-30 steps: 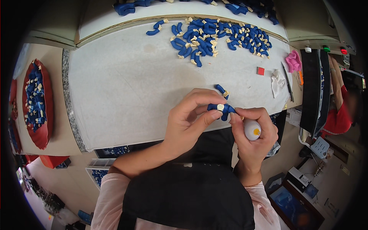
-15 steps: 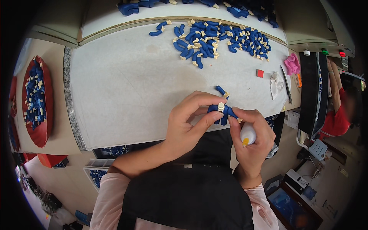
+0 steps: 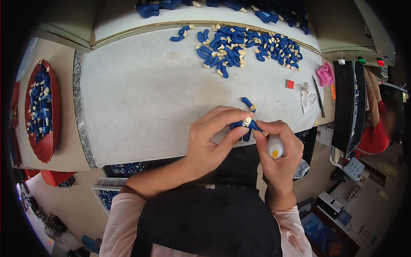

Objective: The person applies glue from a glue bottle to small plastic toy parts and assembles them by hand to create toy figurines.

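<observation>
Over the near edge of the table, my left hand (image 3: 207,139) is closed on a small blue figurine body (image 3: 235,125) with a cream neck peg, pinched between thumb and fingers. With thumb and forefinger, my right hand (image 3: 284,165) pinches a blue figurine arm (image 3: 256,125) against the body's right side; its cream hand end is partly covered by my fingers. A white squeeze bottle (image 3: 274,144) with a yellow tip is tucked in the same right hand, tip toward me. Just beyond my fingers, a loose blue arm piece (image 3: 247,102) with a cream end lies on the table.
A pile of blue-and-cream arm pieces (image 3: 231,47) covers the table's far side. Toward the right lie a red block (image 3: 290,84), a crumpled white tissue (image 3: 307,98), a black pen-like tool (image 3: 319,96) and a pink lump (image 3: 325,74). A red tray (image 3: 49,147) of parts stands left.
The figurine has tilted and turned slightly in my fingers, and the arm is pressed closer to its side. My right hand and the bottle have shifted a little left and up.
</observation>
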{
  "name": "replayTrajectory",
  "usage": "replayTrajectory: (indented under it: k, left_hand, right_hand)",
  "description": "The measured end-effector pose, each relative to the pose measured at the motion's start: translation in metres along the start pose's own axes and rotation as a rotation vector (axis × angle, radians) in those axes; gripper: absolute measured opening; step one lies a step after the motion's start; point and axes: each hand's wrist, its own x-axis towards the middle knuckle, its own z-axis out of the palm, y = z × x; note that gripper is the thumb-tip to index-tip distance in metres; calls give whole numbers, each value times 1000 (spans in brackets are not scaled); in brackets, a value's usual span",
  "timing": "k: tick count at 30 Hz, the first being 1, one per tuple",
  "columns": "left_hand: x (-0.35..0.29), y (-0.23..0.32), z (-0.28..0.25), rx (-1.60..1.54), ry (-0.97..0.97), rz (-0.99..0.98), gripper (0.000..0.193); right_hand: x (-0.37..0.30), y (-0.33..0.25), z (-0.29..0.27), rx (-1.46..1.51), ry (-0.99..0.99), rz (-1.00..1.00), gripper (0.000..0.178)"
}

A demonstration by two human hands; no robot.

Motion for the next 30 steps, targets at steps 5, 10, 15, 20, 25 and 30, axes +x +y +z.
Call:
replayTrajectory:
  k: [5,10,15,20,25,30]
  left_hand:
    - [0,3,3,30,17,-70,22]
    - [2,3,2,27,25,-136,22]
    - [3,0,1,38,36,-119,23]
    - [3,-1,1,72,42,-113,23]
    - [3,-2,2,80,42,-112,23]
    - [3,-4,2,84,47,-74,23]
  right_hand:
    - [5,3,-2,54,-84,139,17]
    - [9,4,1,44,-115,153,16]
    - [10,7,4,51,-131,168,15]
    - [10,9,6,90,-116,188,14]
    - [9,12,8,108,-108,200,14]
    - [8,10,8,103,-113,219,14]
